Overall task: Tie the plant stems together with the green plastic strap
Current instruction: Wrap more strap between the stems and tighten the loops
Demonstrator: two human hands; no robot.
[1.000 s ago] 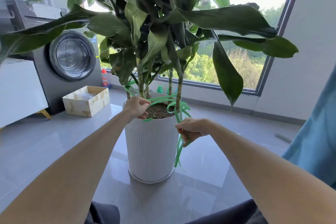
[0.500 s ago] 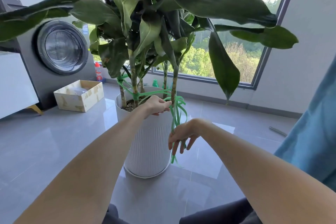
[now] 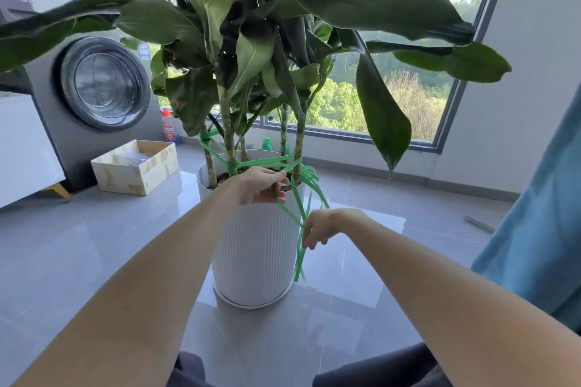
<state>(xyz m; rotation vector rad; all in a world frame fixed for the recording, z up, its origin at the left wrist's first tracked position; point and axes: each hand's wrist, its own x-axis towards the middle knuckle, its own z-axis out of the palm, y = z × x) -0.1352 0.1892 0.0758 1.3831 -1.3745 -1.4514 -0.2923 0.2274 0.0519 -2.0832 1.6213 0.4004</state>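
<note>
- green plastic strap (image 3: pixel 232 167) sits at frame centre and runs taut across the plant stems (image 3: pixel 228 135), just above the rim of the white ribbed pot (image 3: pixel 257 254).
- It is wrapped on the stem at the pot's 9 o'clock side and on the one at the 3 o'clock side. A higher wrap sits on the outer stem at 10 o'clock.
- Loose strap ends fan out from the 3 o'clock stem and hang down the pot's outer wall toward 5 o'clock.
- left hand (image 3: pixel 262 185) is over the pot rim, grip closed, fingers curled round a strap strand just beside the 3 o'clock stem.
- right hand (image 3: pixel 317 228) is at 4 o'clock from the left hand, outside the pot. Its grip looks like a thumb-and-finger pinch on the strap, with the other fingers drooping down.
- A strand runs straight between the two hands.
- The pot stands on the grey tiled floor (image 3: pixel 78 245).
- washing machine (image 3: pixel 100 82) is at 10 o'clock from the pot, with an open cardboard box (image 3: pixel 135 166) on the floor before it.
- red-capped bottle (image 3: pixel 168 129) and green bottle (image 3: pixel 266 144) stand by the window (image 3: pixel 393 110), behind the pot.
- blue curtain (image 3: pixel 540 214) is at the 3 o'clock edge.
</note>
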